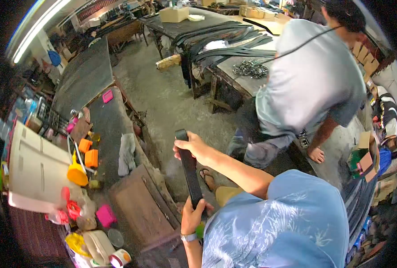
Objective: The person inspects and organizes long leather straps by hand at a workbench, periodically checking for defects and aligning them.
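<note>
A black leather-like strap (190, 174) stretches between my two hands beside the workbench. My right hand (195, 148) is closed around it near its far end, with the thumb across the strap and the end sticking out just above. Lower down, my left hand (192, 219), with a watch on the wrist, grips the near end between thumb and fingers. The strap overlaps the floor and the bench edge in this view. On the bench (102, 129) to the left lie a brown board (143, 207) and a grey cloth (127, 154).
A person in a grey shirt (314, 76) leans over at the right. Behind, a table holds many black straps (225, 38) and a pile of metal pieces (250, 69). Orange blocks (91, 158), a yellow funnel (76, 172) and a white bin (39, 165) stand at the left.
</note>
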A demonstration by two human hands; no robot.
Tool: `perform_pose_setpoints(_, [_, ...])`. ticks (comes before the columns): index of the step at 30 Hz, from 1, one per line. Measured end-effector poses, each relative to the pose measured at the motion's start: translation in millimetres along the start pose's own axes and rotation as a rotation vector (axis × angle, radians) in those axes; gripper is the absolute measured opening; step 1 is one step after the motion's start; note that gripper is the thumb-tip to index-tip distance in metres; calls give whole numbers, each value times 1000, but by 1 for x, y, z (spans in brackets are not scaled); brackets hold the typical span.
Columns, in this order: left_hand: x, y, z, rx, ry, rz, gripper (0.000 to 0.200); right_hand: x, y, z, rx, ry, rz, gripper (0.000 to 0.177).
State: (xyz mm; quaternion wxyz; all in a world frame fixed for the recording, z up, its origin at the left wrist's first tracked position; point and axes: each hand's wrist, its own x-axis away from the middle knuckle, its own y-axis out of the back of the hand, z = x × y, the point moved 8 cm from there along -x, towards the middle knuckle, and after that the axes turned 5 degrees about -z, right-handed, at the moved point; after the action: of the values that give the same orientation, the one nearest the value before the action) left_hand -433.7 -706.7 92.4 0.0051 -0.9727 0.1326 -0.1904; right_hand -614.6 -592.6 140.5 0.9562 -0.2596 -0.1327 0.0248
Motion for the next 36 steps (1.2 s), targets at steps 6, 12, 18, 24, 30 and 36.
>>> perform_pose_setpoints(6, [-119,32,-14,89,79,-80,23,-151,38,46,-46,43,-8,29])
perform_pose_setpoints(12, [-213,31,-108,37,154,28,23,-240,77,122,-47,96,-85,27])
perform_pose_setpoints(18, [-259,35,-191,-85,58,133,28,-327,113,172,-236,199,-145,29])
perform_pose_setpoints(24, [-293,79,-218,-74,194,156,29,-430,212,208,-263,248,-416,29])
perform_pose_setpoints(30, [-358,138,-242,13,383,-14,24,-498,288,263,-279,372,-561,34])
perform_pose_setpoints(36, [-492,204,-267,-154,469,276,20,-526,304,359,-130,598,-734,15])
